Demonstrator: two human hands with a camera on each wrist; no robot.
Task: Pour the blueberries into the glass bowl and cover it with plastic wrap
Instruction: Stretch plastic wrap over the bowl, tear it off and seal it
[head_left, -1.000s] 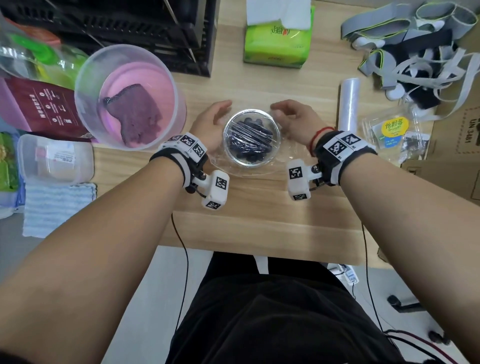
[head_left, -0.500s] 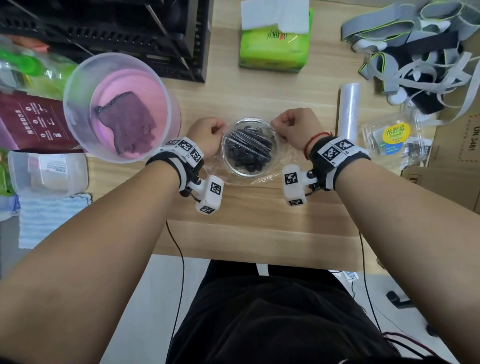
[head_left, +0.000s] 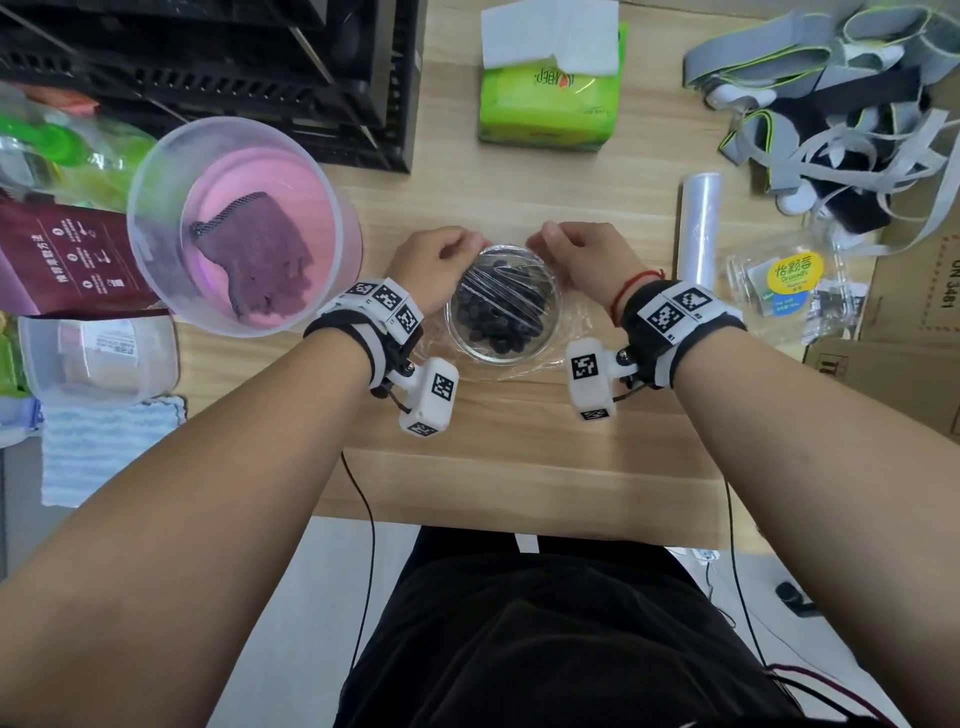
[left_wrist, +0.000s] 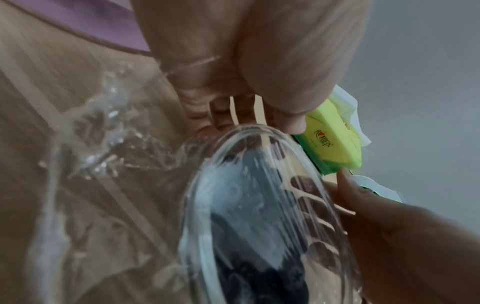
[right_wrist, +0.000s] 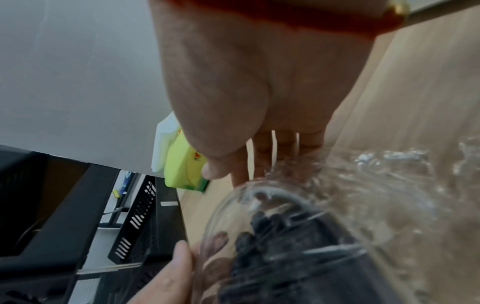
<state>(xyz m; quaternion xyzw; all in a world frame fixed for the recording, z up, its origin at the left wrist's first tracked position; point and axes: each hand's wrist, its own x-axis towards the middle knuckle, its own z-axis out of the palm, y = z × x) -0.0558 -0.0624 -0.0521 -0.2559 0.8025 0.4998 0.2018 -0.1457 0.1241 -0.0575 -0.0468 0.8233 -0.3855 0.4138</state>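
A small glass bowl (head_left: 555, 323) holds dark blueberries (head_left: 496, 327) in the middle of the wooden table. Clear plastic wrap (head_left: 511, 283) is stretched over its mouth, and the loose edges lie crumpled on the table around it. My left hand (head_left: 457, 247) and right hand (head_left: 556, 241) are curled at the bowl's far rim, each pinching the wrap there. In the left wrist view the fingers (left_wrist: 228, 115) tuck down behind the bowl (left_wrist: 259, 205). In the right wrist view the fingers (right_wrist: 272, 152) do the same beside the bowl (right_wrist: 285, 236).
The wrap roll (head_left: 701, 228) and an empty blueberry clamshell (head_left: 784, 291) lie right of the bowl. A translucent tub (head_left: 156, 270) with a purple cloth stands at the left. A green tissue pack (head_left: 550, 93), a black rack (head_left: 234, 67) and a strap pile (head_left: 831, 104) are at the back.
Both hands went from straight fingers cupped round the far side of the bowl to curled fingers pinching the wrap at its far rim. The bowl has stayed in place.
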